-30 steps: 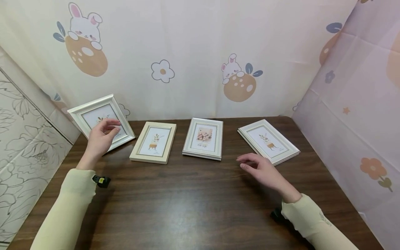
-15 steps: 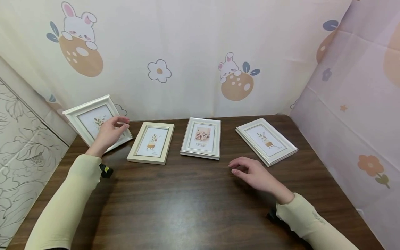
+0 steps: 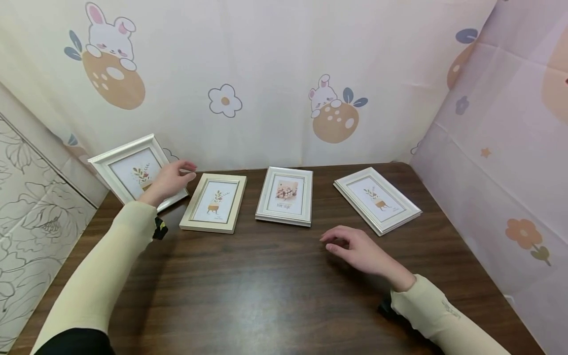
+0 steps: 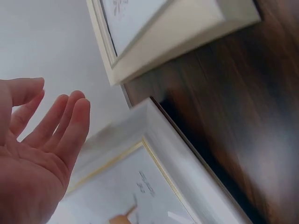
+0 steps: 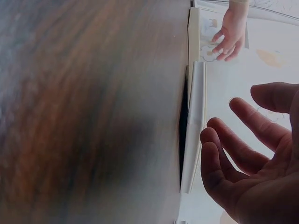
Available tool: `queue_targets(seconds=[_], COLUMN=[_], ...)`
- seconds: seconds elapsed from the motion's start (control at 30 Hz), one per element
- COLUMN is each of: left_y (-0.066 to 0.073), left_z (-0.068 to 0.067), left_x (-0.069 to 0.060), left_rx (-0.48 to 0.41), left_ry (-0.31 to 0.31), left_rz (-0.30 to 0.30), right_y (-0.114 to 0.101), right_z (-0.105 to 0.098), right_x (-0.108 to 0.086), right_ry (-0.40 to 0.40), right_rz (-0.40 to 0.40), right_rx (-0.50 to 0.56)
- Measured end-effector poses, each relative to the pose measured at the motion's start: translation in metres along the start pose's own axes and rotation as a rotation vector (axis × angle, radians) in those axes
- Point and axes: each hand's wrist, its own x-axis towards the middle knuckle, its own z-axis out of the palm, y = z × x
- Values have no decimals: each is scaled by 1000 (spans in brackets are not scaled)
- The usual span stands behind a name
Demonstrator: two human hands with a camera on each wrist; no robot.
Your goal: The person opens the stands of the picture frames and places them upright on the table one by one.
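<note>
In the head view my left hand (image 3: 167, 181) hovers before the right side of a white photo frame (image 3: 128, 165) that stands tilted at the back left. Its relaxed fingers hold nothing and point toward a cream photo frame (image 3: 216, 203) lying face up. The left wrist view has the same hand (image 4: 44, 149) with loosely bent fingers. Over the table right of centre is my right hand (image 3: 359, 250), fingers loosely bent around nothing. Beyond it lie two more white frames: one with a pink flower picture (image 3: 286, 196), the other with a potted-plant picture (image 3: 378, 200), turned at an angle.
The brown wooden table (image 3: 248, 286) ends at the back against a rabbit-print curtain (image 3: 266, 44). A similar cloth wall (image 3: 488, 187) bounds the right side, and a flower-line panel (image 3: 40, 222) the left.
My left hand has moved right across the standing frame toward the cream one. My right hand has drifted slightly left, away from the angled frame. The view has shifted a little; the frames stay put.
</note>
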Motion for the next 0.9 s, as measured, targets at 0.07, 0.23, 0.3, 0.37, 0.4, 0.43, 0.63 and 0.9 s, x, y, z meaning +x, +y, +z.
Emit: queue_targets(seconds=[0.07, 0.23, 0.3, 0.37, 0.4, 0.43, 0.63, 0.9], left_y=[1, 3, 6, 7, 8, 9, 13, -4], left_z=[3, 13, 18, 21, 22, 23, 29, 40], left_x=[6, 19, 23, 26, 28, 29, 36, 53], left_rx=[33, 107, 134, 161, 175, 190, 268, 331], left_ry=[-12, -54, -78, -94, -99, -106, -131, -129], left_rz=[16, 31, 30, 28, 27, 25, -2, -2], right_y=[0, 1, 1, 2, 2, 2, 3, 2], right_z=[-1, -3, -4, -4, -5, -6, -8, -8], right_x=[0, 0, 0, 1, 1, 2, 3, 4], right_ry=[4, 0, 4, 13, 21, 29, 46, 47], right_rz=[2, 12, 17, 15, 13, 11, -10, -19], right_rx=[1, 4, 1, -2, -6, -10, -25, -19])
